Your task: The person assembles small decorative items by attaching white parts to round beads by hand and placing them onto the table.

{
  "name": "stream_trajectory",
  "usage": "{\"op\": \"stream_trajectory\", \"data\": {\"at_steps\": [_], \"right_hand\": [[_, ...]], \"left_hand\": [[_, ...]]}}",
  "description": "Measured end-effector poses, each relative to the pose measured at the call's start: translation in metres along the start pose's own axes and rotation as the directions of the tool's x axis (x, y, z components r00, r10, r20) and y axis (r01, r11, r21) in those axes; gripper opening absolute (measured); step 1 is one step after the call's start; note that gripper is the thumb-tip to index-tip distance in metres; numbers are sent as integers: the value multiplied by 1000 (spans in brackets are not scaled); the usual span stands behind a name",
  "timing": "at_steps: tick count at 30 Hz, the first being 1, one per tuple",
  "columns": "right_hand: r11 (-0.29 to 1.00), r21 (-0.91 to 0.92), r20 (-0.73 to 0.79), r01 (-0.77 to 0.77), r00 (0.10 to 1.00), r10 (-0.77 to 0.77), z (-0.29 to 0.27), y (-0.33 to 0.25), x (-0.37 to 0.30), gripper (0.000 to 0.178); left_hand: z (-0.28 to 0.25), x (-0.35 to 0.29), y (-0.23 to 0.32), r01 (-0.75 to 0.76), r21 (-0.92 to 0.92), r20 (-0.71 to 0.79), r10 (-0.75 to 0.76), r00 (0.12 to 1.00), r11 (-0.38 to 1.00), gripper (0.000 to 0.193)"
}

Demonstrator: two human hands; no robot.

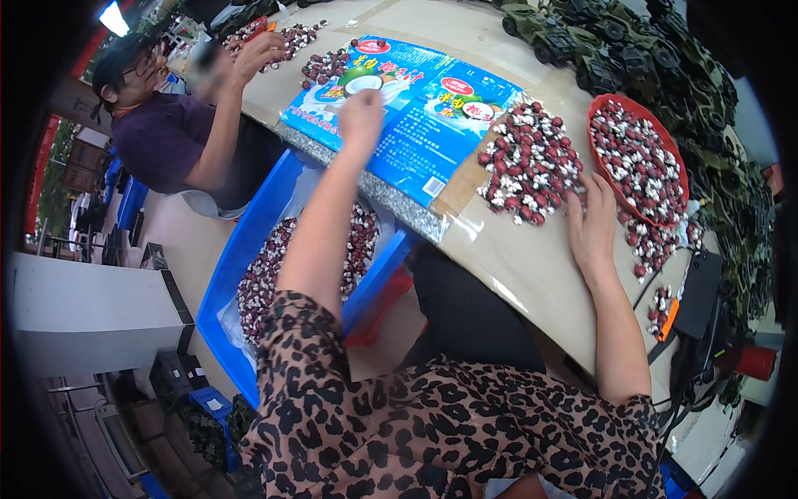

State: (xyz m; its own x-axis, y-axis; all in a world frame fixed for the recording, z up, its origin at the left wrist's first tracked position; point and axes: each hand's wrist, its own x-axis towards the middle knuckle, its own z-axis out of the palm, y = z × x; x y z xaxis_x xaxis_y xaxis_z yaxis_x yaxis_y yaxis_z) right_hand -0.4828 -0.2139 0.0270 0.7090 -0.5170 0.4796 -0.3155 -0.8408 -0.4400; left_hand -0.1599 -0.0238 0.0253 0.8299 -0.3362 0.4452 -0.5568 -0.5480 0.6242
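Note:
My left hand [362, 122] is over a flat blue printed cardboard sheet [407, 162] on the table. It is slightly blurred and its fingers are curled in; whatever they may hold is hidden. At the near right edge of a loose pile of small round dark-red and white pieces [532, 162], my right hand [592, 218] rests with its fingers apart, fingertips beside the pieces. A red basket [683, 179] full of the same pieces stands just beyond it. Below my left forearm, a blue bin [223, 320] lined with clear plastic contains many more.
Another person [170, 137] sits at the left, one hand raised near further piles. Dark green toy vehicles [615, 50] crowd the far and right side. A black phone-like object [701, 291] and an orange-handled tool [668, 320] lie at the right edge.

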Motion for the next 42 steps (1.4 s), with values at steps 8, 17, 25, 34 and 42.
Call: {"op": "stream_trajectory", "data": {"at_steps": [8,17,25,34,42], "right_hand": [[993,-65,95,-97,990,103,-5,-6,2,33],[991,-54,182,-120,975,128,-7,-7,10,30],[991,-28,185,-130,974,133,-4,-9,9,31],[989,-24,193,-146,970,148,-5,-10,8,31],[987,-33,192,-158,968,161,-4,-12,8,31]], "left_hand": [[-32,51,-87,83,224,-198,-38,980,971,23],[-4,90,-68,86,312,-97,-58,994,946,30],[-4,95,-75,48,291,-84,-25,996,956,29],[-18,87,-91,210,-966,206,-40,978,154,18],[-23,91,-106,344,-926,337,71,939,-156,22]]}}
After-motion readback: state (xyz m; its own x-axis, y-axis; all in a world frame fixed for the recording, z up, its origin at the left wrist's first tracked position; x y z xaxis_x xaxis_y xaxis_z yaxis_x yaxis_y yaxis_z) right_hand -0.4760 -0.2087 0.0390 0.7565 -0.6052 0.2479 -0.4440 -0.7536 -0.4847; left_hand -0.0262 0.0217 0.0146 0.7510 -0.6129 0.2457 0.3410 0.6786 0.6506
